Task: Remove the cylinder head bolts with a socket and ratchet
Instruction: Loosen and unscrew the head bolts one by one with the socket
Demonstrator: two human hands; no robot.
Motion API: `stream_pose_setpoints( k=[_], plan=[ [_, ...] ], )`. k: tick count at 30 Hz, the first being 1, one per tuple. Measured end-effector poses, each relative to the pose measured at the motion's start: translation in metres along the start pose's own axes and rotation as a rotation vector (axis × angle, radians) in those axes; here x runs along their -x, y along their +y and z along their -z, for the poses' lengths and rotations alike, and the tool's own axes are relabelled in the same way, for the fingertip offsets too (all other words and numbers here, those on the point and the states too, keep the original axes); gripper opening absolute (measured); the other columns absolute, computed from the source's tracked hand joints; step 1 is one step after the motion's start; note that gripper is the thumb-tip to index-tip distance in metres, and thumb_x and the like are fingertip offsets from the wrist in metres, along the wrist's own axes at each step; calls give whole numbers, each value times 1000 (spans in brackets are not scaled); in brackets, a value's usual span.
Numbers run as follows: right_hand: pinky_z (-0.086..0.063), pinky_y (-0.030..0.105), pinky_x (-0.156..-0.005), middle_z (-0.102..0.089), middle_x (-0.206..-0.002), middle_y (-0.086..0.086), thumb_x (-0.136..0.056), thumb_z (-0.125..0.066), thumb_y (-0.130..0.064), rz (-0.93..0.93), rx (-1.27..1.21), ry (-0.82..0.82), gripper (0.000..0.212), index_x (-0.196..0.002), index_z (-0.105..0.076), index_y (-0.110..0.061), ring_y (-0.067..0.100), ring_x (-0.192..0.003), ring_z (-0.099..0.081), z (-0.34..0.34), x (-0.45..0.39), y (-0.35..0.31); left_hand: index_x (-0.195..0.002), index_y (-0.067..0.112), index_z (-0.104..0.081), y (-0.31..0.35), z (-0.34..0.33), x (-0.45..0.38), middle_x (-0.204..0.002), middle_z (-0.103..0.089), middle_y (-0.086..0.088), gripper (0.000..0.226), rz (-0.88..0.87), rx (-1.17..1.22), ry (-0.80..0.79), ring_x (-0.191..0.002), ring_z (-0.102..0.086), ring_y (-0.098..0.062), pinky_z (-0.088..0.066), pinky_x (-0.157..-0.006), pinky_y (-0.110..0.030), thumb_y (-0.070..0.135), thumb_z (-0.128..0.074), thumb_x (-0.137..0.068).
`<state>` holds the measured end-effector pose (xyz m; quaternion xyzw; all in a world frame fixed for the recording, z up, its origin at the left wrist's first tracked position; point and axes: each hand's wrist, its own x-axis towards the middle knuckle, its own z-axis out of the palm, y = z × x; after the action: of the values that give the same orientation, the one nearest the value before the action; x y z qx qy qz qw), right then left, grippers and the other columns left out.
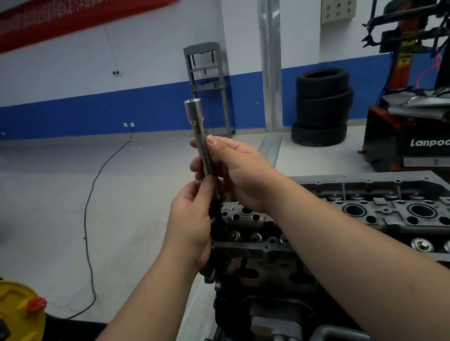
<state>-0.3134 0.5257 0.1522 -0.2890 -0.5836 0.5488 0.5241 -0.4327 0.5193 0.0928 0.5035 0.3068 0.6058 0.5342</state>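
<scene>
Both forearms rise from the near edge. The left hand (191, 219) pinches a dark bolt (217, 213) below the upright long socket (200, 139), which the right hand (239, 168) grips, above the cylinder head's (377, 209) near-left corner. Open floor (53, 203) lies left.

The low end of the long socket (200, 139) is hidden between the left hand (193, 224) and the right hand (242, 168), so what it joins to cannot be told; a dark part below the left hand's fingers is too dim to name. The red banner (77, 16) is cut off at the top edge and its writing is too blurry to read; the yellow thing (9, 332) at the bottom left runs off the picture's edge. The engine head (390, 207) is partly covered by the right forearm, and its right end is cut off too; the tire machine (424, 108) also runs off the right edge.
</scene>
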Motion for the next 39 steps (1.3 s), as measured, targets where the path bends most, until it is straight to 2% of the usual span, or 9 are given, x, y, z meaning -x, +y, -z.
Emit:
stream_pose_setpoints(
  k=[6,13,17,21,25,28,33,36,39],
  plan=[
    [-57,34,-75,-66,-82,3,-96,-64,-17,70,-20,25,7,-98,-59,-12,19,-76,-65,-1,-2,1,-90,11,-62,0,-2,1,-67,-67,6,35,-51,30,63,-59,-64,-5,-52,-56,-18,35,-78,-72],
    [-53,23,-63,-71,-85,-1,-105,-49,-28,26,46,21,24,-105,-67,-13,11,-76,-65,-3,2,-2,-99,29,-81,3,2,0,-101,-77,-2,38,4,-25,-50,-94,-71,-11,-51,-83,-31,47,-48,-101],
    [-52,29,-71,-70,-85,0,-105,-48,-28,25,22,-3,21,-114,-62,-15,15,-79,-65,-4,4,-4,-90,26,-80,2,-2,2,-87,-77,1,25,-5,10,19,-81,-71,-8,-55,-71,-24,37,-59,-97],
    [-48,44,-81,-66,-83,3,-99,-58,-21,70,26,42,11,-99,-58,-10,21,-77,-64,-4,3,-2,-99,11,-67,3,-5,3,-74,-74,5,22,-45,74,46,-67,-70,-4,-54,-59,-17,29,-68,-85],
    [-53,33,-71,-70,-81,0,-102,-52,-27,66,68,43,21,-97,-63,-10,15,-75,-65,-4,2,-1,-96,17,-76,4,-2,2,-85,-76,2,35,-1,6,-1,-78,-72,-6,-55,-65,-21,44,-54,-99],
    [-55,26,-67,-73,-89,1,-106,-46,-33,33,38,-11,29,-105,-66,-12,14,-80,-66,-1,2,-1,-94,25,-80,4,0,2,-91,-77,1,40,-5,-30,-39,-86,-73,-8,-55,-69,-20,32,-44,-109],
    [-55,30,-72,-72,-91,1,-101,-56,-27,76,7,-30,15,-110,-61,-16,17,-79,-66,-1,2,0,-99,14,-70,2,-1,2,-78,-74,3,9,-34,56,24,-70,-69,-5,-54,-63,-17,20,-68,-93],
    [-59,34,-73,-68,-83,3,-97,-62,-17,124,-6,26,7,-97,-58,-11,21,-75,-68,-2,0,2,-89,13,-65,1,0,0,-74,-71,5,26,-71,53,78,-68,-67,-6,-54,-62,-17,30,-79,-74],
    [-60,33,-74,-72,-85,0,-100,-57,-20,125,47,89,11,-106,-58,-11,17,-80,-71,-1,-1,1,-93,23,-77,2,3,0,-89,-75,2,29,-20,18,7,-83,-71,-10,-55,-69,-21,50,-67,-90]
  ],
)
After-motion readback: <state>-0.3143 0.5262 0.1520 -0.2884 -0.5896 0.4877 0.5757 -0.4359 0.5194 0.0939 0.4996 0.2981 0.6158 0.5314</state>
